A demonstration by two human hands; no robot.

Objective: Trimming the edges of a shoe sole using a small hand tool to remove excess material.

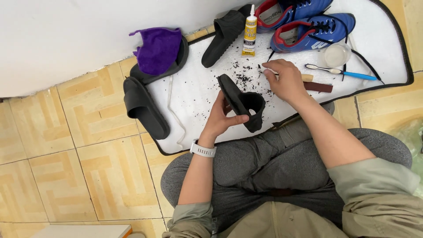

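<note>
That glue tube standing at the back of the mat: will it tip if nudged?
Probably. The glue tube stands tall and narrow on the soft white mat, so a nudge likely topples it. It looks light, and being round it may roll toward the blue shoes.

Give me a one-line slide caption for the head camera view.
Seated person's left hand holds a black slide sandal while the right hand reaches a wooden-handled tool on a white mat.
</note>
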